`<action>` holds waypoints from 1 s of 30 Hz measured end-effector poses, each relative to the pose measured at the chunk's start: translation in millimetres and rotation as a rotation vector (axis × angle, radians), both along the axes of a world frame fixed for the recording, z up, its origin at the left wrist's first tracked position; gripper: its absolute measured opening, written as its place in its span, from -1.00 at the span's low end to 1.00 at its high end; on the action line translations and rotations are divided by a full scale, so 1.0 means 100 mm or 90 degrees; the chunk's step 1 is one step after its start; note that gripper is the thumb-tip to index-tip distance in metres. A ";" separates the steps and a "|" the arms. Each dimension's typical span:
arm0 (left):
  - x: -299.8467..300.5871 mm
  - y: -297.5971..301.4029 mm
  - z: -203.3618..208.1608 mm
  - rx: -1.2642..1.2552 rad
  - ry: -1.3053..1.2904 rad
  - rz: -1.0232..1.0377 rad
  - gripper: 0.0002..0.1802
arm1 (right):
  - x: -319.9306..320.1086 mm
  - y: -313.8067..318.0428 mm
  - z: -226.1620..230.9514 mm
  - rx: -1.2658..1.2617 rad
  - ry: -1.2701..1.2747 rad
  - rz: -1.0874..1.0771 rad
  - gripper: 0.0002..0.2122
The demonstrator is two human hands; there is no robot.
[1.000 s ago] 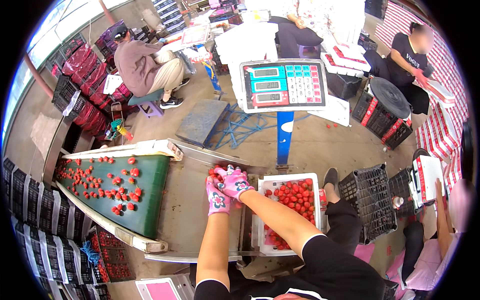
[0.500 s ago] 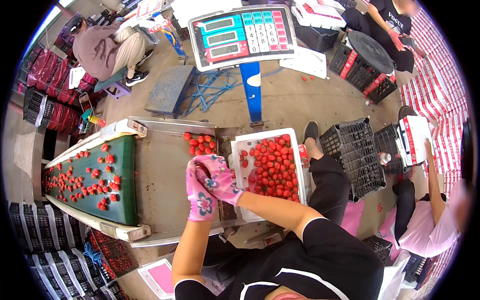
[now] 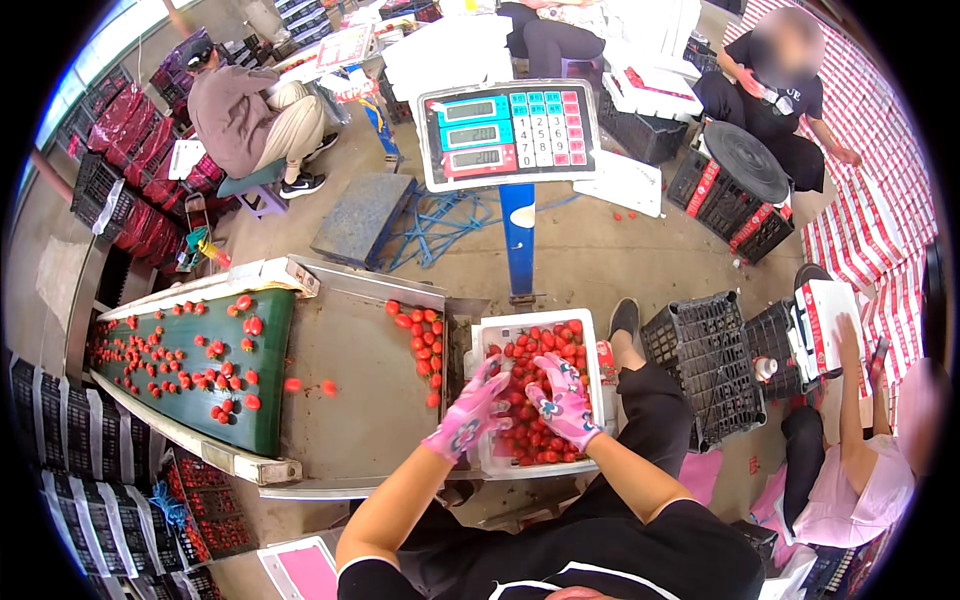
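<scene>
Small red tomatoes (image 3: 540, 452) fill a white box (image 3: 603, 385) in front of me. Over its left side is my left hand (image 3: 468, 412), in a pink flowered glove, fingers apart and holding nothing. My right hand (image 3: 563, 405), gloved alike, is spread just above the tomatoes on the right; whether it touches them I cannot tell. To the left of the box lies a metal tray (image 3: 345, 430), with a group of tomatoes (image 3: 425, 345) along its right edge. Two blurred tomatoes (image 3: 328, 388) are on its left part.
A green conveyor belt (image 3: 268, 400) carrying tomatoes adjoins the metal tray. Beyond the box stands a scale display (image 3: 510, 135) on a blue post (image 3: 518, 240). Black crates (image 3: 705, 370) stand at right. Several people sit around, one by a black crate with a round lid (image 3: 745, 160).
My hands, together over the metal tray before, have moved right over the box and come apart. More tomatoes lie along the tray's right edge. The whole view has shifted somewhat.
</scene>
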State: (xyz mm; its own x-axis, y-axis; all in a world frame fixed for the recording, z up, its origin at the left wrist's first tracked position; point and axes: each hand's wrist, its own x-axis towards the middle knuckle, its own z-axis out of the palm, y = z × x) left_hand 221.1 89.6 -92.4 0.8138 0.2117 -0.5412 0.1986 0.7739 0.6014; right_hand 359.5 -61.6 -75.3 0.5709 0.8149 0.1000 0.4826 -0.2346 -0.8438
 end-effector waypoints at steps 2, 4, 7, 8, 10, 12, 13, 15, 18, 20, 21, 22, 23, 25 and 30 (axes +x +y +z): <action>0.06 -0.16 0.91 0.108 0.074 0.091 -0.50 | 0.11 -0.08 -0.12 -0.025 0.020 0.013 -0.55; -0.29 0.00 0.76 0.216 0.015 0.210 -0.56 | 0.03 0.03 -0.04 -0.002 0.014 0.064 -0.59; -0.65 0.08 0.82 0.288 0.124 0.350 -0.63 | 0.00 0.18 0.08 0.050 -0.060 0.103 -0.62; -0.82 0.10 0.72 0.207 0.142 0.387 -0.61 | -0.04 0.28 0.30 -0.009 -0.079 0.147 -0.62; -1.22 0.21 0.36 0.049 0.169 0.455 -0.58 | -0.23 0.49 0.00 0.101 -0.135 0.134 -0.62; -2.10 0.47 -0.30 -0.084 -0.216 0.216 -0.49 | -0.52 0.78 0.29 0.133 -0.188 0.205 -0.59; -1.95 0.40 -0.46 -0.020 -0.091 0.236 -0.47 | -0.47 0.87 0.19 0.170 -0.197 0.202 -0.59; -1.77 0.33 -0.54 0.052 0.034 0.238 -0.45 | -0.49 1.10 0.10 0.232 -0.213 0.201 -0.60; -1.33 0.32 -0.33 0.088 0.039 0.196 -0.47 | -0.45 1.42 0.04 0.161 -0.222 0.262 -0.59; -1.02 0.25 0.06 0.182 0.083 0.219 -0.51 | -0.46 1.56 0.24 0.076 -0.171 0.299 -0.54; -0.97 0.30 0.13 0.076 0.076 0.291 -0.53 | -0.47 1.66 0.26 0.034 -0.236 0.299 -0.53; -0.91 0.35 0.16 -0.033 0.066 0.361 -0.55 | -0.50 1.75 0.25 -0.012 -0.301 0.299 -0.51; -0.81 0.43 0.14 -0.024 0.060 0.383 -0.57 | -0.51 1.84 0.22 -0.059 -0.387 0.267 -0.48; -0.55 0.58 0.18 -0.101 0.029 0.446 -0.60 | -0.51 1.99 0.15 -0.130 -0.438 0.259 -0.47; 0.06 0.75 0.50 -0.117 -0.077 0.473 -0.61 | -0.48 2.30 0.05 -0.229 -0.435 0.230 -0.37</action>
